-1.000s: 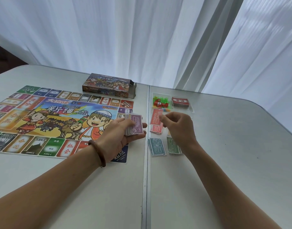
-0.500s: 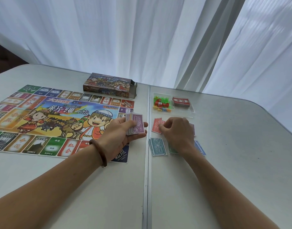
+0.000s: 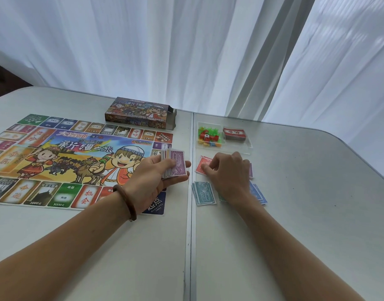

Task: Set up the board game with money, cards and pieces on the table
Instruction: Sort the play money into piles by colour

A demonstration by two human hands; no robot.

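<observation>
The colourful game board [image 3: 63, 161] lies flat on the left half of the table. My left hand [image 3: 156, 177] grips a stack of play money [image 3: 174, 162] with a purple 5000 note on top, over the board's near right corner. My right hand [image 3: 228, 172] is lowered with curled fingers on the red notes [image 3: 200, 165], fingertips touching them. Around it lie a teal 1000 pile [image 3: 204, 193], blue notes [image 3: 257, 192] and a purple pile edge [image 3: 250, 170]; a green pile is mostly hidden under my wrist.
The game box [image 3: 141, 112] lies behind the board. A clear plastic tray [image 3: 248, 143] holds small coloured pieces [image 3: 208, 136] and a red card deck [image 3: 234, 133]. A seam [image 3: 190, 235] splits the white table; curtains hang behind.
My right hand has come down from above the red notes onto the piles and now touches the red pile. My left hand still holds the stack in place.
</observation>
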